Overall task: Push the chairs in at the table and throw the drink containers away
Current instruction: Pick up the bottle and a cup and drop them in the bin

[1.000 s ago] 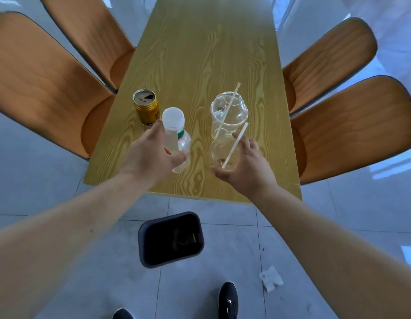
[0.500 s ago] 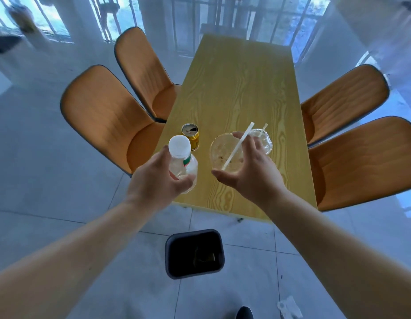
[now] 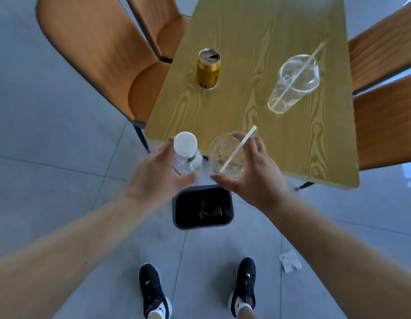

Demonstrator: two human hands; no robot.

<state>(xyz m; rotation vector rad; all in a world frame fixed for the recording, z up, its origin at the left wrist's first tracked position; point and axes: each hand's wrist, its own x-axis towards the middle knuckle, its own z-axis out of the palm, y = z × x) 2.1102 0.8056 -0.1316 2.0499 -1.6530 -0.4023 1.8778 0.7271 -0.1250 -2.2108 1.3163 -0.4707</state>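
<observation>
My left hand [image 3: 154, 178] grips a clear plastic bottle [image 3: 187, 155] with a white cap, held just off the near edge of the wooden table [image 3: 257, 31]. My right hand [image 3: 253, 173] holds a clear plastic cup [image 3: 223, 155] with a white straw in it. Both containers hang above a black trash bin [image 3: 177, 215] on the floor. A gold can [image 3: 208, 67] stands on the table, and a second clear cup [image 3: 294, 84] with a straw stands at its right.
Orange chairs stand on both sides of the table, two on the left [image 3: 96, 54] and two on the right [image 3: 384, 116]. A crumpled white paper [image 3: 289, 261] lies on the grey tiled floor by my right shoe [image 3: 243, 286].
Both hands have pulled the bottle and the cup back from the table toward me, to a spot above the bin. The view has tilted down.
</observation>
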